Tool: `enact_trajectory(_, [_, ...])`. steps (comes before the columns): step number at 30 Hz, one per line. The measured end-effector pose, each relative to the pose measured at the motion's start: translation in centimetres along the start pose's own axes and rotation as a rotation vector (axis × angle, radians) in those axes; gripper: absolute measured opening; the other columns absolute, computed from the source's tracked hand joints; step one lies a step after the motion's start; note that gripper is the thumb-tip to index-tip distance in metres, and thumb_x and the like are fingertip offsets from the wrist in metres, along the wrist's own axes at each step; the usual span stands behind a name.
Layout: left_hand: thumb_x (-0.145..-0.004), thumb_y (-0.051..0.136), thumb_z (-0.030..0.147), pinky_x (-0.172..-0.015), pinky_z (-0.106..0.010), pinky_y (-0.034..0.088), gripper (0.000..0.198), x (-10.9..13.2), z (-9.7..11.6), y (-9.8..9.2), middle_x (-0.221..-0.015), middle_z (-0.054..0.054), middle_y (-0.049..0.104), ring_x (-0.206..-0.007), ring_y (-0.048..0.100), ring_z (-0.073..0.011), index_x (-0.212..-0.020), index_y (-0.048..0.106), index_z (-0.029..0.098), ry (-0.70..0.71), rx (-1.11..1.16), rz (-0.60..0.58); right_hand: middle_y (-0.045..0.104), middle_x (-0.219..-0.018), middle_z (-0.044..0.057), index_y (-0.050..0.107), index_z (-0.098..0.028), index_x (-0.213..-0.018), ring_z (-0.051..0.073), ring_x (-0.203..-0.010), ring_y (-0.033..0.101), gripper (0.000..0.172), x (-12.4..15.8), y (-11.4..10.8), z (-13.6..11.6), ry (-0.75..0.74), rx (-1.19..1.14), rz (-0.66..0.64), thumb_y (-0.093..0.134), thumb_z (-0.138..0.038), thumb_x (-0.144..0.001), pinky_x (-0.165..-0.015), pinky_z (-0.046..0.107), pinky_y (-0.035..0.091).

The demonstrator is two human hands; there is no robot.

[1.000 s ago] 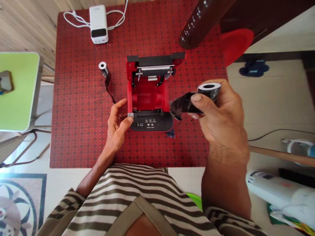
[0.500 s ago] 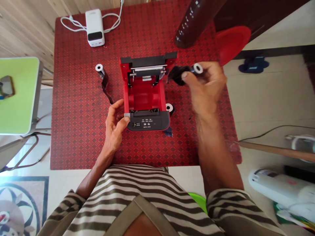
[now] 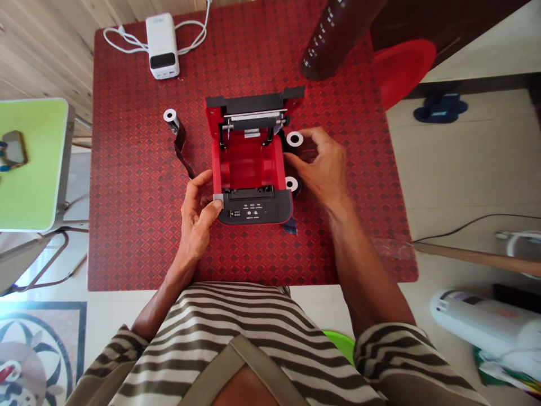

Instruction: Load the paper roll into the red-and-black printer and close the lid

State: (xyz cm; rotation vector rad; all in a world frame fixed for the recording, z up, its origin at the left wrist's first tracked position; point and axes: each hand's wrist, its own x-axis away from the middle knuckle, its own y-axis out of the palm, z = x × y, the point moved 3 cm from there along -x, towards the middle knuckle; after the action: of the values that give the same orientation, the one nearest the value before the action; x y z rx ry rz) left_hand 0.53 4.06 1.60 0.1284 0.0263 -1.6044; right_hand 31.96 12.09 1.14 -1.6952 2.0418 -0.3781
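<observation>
A red and black label printer (image 3: pixel 247 175) stands on the red table with its lid (image 3: pixel 253 110) raised, showing a bare red bay inside. My left hand (image 3: pixel 198 211) grips its front left corner, thumb on top and fingers along the side. Close against the printer's right side, my right hand (image 3: pixel 324 163) has its thumb and fingers around a black ribbon roll (image 3: pixel 295 139) with a white core end. Just in front of that lies a second ribbon roll (image 3: pixel 291 184), partly hidden by the printer. A third ribbon roll (image 3: pixel 171 117) stands left of the printer, its black strip trailing toward my left hand.
At the back left of the red table (image 3: pixel 139 237) lies a white power bank (image 3: pixel 162 48) with a white cable. A tall dark bottle (image 3: pixel 323 42) stands at the back right, near a red plastic stool (image 3: pixel 403 70). A green table (image 3: pixel 31 163) is off to the left.
My right hand has brought the ribbon roll down and left, from above the table to beside the printer. My left hand stays on the printer's corner.
</observation>
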Motion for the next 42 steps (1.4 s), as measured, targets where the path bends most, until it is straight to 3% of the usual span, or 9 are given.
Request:
enact_trajectory(5, [-0.114,0.089,0.071,-0.103,-0.047,0.075,0.058,0.0,0.0,0.1,-0.151,-0.007,0.091,-0.122,0.088,-0.0307,-0.162,0.083,0.038,0.021,-0.005,0.003,0.096,-0.127,0.006,0.083,-0.034,-0.133,0.035,-0.113,0.091,0.039,-0.1,-0.2,1.2,-0.003,0.032,-0.019,0.098,-0.046,-0.099,-0.107,0.061,0.075])
enact_trajectory(16, [-0.116,0.088,0.072,-0.108,-0.049,0.074,0.060,0.0,0.1,-0.2,-0.151,-0.008,0.090,-0.126,0.088,-0.0322,-0.166,0.079,0.038,-0.001,-0.022,-0.033,0.096,-0.123,0.006,0.083,-0.035,-0.124,0.035,-0.112,0.093,0.025,-0.7,-0.4,1.4,-0.007,0.066,-0.045,0.092,-0.041,-0.102,-0.106,0.060,0.079])
enact_trajectory(20, [-0.112,0.090,0.074,-0.112,-0.051,0.073,0.064,0.0,0.0,-0.2,-0.156,-0.009,0.089,-0.138,0.086,-0.0352,-0.164,0.078,0.038,-0.013,-0.014,-0.015,0.096,-0.132,0.007,0.087,-0.033,-0.130,0.033,-0.113,0.092,0.030,1.4,-3.0,0.8,-0.001,0.065,-0.049,0.084,-0.035,-0.099,-0.108,0.062,0.078])
enact_trajectory(24, [-0.112,0.090,0.075,-0.111,-0.052,0.073,0.065,0.2,-0.1,0.1,-0.152,-0.008,0.089,-0.129,0.087,-0.0341,-0.165,0.078,0.039,-0.032,-0.013,-0.005,0.097,-0.119,0.004,0.091,-0.034,-0.134,0.032,-0.103,0.092,0.040,5.1,-4.8,0.1,0.039,0.033,-0.164,0.086,-0.035,-0.095,-0.096,0.056,0.079])
enact_trajectory(28, [-0.113,0.089,0.076,-0.109,-0.051,0.073,0.065,0.1,0.0,0.1,-0.150,-0.009,0.089,-0.128,0.087,-0.0340,-0.165,0.078,0.038,-0.011,-0.013,-0.001,0.097,-0.132,0.005,0.091,-0.035,-0.143,0.031,-0.107,0.091,0.051,7.0,-3.1,-1.1,0.037,-0.033,-0.223,0.090,-0.036,-0.092,-0.096,0.054,0.078])
enact_trajectory(33, [-0.111,0.092,0.074,-0.112,-0.050,0.073,0.063,0.0,-0.1,0.1,-0.155,-0.008,0.089,-0.138,0.086,-0.0350,-0.162,0.081,0.038,-0.012,-0.002,0.011,0.096,-0.113,0.003,0.091,-0.035,-0.113,0.033,-0.104,0.090,0.021,6.5,-0.9,-1.7,0.084,-0.121,-0.170,0.089,-0.043,-0.094,-0.100,0.057,0.076])
enact_trajectory(37, [-0.110,0.092,0.075,-0.112,-0.050,0.074,0.066,0.1,-0.3,0.1,-0.158,-0.009,0.089,-0.139,0.085,-0.0350,-0.163,0.080,0.037,-0.028,-0.011,0.014,0.097,-0.122,0.005,0.091,-0.035,-0.119,0.036,-0.116,0.093,0.032,6.7,-3.9,-2.9,0.117,-0.160,-0.062,0.097,-0.040,-0.088,-0.114,0.062,0.077])
enact_trajectory(39, [-0.112,0.091,0.073,-0.109,-0.048,0.074,0.064,0.1,-0.3,0.2,-0.155,-0.009,0.089,-0.132,0.086,-0.0330,-0.163,0.080,0.037,-0.017,0.001,0.017,0.097,-0.130,0.005,0.092,-0.038,-0.126,0.036,-0.124,0.093,0.034,7.0,-6.2,-4.9,0.090,-0.158,-0.050,0.098,-0.036,-0.092,-0.117,0.061,0.077])
enact_trajectory(42, [-0.111,0.093,0.073,-0.105,-0.046,0.074,0.062,0.2,-0.1,0.5,-0.152,-0.008,0.090,-0.127,0.087,-0.0318,-0.161,0.082,0.037,0.002,0.015,0.027,0.098,-0.131,0.001,0.091,-0.048,-0.138,0.035,-0.121,0.095,0.040,7.3,-8.8,-9.4,-0.023,-0.124,-0.111,0.096,-0.031,-0.102,-0.111,0.056,0.080])
